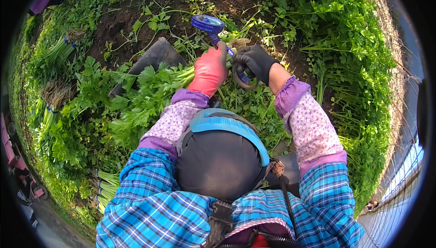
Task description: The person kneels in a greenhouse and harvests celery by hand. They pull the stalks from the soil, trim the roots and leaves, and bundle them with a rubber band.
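My left hand (pixel 209 69), in a red glove, is closed around a bunch of celery (pixel 184 76). The bunch's leaves spread to the left, and its pale roots (pixel 239 42) lie at the right end. Above this hand is a roll of blue tape (pixel 208 24), with a strip of the tape (pixel 231 51) running down to the stalks. My right hand (pixel 253 62), in a black glove, pinches the strip at the stalks. A curved brown band (pixel 244 82) hangs below the right fingers; what it belongs to is unclear.
Tall celery (pixel 344 43) grows along the right, beside a wire fence (pixel 402 180). Bundles with blue ties (pixel 51 110) lie at left. A dark flat object (pixel 156 57) rests on soil; a rounded black cap-like thing (pixel 219 163) fills the lower middle.
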Available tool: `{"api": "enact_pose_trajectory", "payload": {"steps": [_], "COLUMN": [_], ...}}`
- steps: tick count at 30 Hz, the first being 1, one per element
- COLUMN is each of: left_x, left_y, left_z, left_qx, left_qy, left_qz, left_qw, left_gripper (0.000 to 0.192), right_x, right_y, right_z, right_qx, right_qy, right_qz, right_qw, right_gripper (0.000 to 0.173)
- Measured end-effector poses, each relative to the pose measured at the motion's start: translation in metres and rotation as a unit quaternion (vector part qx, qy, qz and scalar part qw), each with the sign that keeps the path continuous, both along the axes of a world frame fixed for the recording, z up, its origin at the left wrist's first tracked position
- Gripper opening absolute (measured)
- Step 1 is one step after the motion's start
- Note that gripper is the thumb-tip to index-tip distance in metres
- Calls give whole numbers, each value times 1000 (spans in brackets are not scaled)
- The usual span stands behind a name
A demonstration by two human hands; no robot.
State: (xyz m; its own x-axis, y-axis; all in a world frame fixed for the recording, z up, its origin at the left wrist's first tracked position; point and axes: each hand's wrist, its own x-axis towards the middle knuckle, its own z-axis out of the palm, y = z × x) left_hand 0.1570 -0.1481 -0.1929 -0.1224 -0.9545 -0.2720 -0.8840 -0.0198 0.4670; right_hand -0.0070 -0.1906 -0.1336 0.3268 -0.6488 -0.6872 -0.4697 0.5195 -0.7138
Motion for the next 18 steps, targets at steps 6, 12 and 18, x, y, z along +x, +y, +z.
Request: {"api": "enact_pose_trajectory", "payload": {"steps": [6, 12, 18], "left_x": [11, 18, 12], "left_y": [-21, -37, -7], "left_z": [15, 81, 207], "left_qx": [90, 55, 180], "left_qy": [48, 160, 431], "left_qz": [-3, -23, -86], "left_qw": [995, 985, 880], "left_gripper": [61, 83, 51], "right_x": [-11, -27, -43], "right_y": [45, 93, 130], "right_z": [23, 63, 122], "right_qx": [-6, -129, -390], "right_qy": [-169, -107, -74], "right_qz": [-182, -190, -191], "right_qw": [969, 967, 898], "right_gripper": [48, 44, 41]}}
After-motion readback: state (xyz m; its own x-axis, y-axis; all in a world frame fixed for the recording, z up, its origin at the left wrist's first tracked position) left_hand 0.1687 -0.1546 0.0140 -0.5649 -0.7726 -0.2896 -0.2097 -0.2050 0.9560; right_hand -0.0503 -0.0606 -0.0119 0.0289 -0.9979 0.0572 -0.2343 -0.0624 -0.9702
